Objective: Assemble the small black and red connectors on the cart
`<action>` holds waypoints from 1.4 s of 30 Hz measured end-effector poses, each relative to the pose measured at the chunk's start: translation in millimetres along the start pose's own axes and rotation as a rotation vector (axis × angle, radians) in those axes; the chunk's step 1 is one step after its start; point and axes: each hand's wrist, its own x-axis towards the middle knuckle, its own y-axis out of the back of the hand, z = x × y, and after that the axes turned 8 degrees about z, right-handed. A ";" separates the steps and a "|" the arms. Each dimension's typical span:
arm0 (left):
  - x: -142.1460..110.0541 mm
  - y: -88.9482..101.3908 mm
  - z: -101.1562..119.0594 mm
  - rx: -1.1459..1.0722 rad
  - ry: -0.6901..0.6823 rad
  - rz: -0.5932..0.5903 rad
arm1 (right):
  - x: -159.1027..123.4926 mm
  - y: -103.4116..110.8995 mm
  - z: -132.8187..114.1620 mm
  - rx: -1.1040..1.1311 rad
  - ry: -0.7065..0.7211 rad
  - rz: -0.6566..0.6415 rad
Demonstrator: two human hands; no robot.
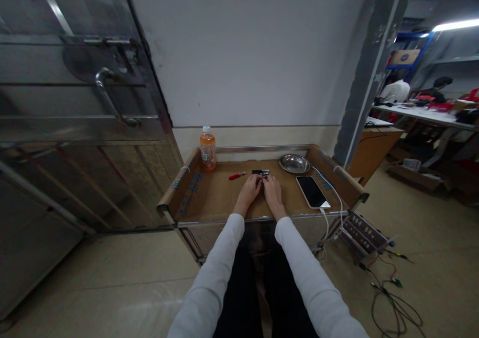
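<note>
My left hand (pixel 250 189) and my right hand (pixel 273 188) rest close together over the middle of a cardboard-lined cart top (pixel 217 198). The fingers of both are curled inward with the tips nearly meeting, closed around something too small to make out. Just beyond the fingertips lie small black and silver pieces (pixel 260 171), whose kind I cannot tell. To the left of my left hand lies a small tool with a red handle (pixel 235 176) and a thin pale tip.
An orange drink bottle (pixel 208 151) stands at the back left. A shallow metal bowl (pixel 294 164) sits at the back right, with a phone (pixel 313 192) on a white cable in front. Raised cardboard sides edge the cart. Cables (pixel 396 298) lie on the floor; a person works far right.
</note>
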 end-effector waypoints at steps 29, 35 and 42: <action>-3.5 5.0 1.8 0.263 0.068 -0.104 | -4.0 -0.3 3.0 0.257 -0.093 0.076; -3.7 6.6 5.2 0.327 0.074 -0.115 | -2.4 -2.9 5.6 0.283 -0.082 0.061; -0.8 8.4 10.8 0.478 0.175 0.059 | -3.4 -1.7 4.9 0.193 -0.131 0.114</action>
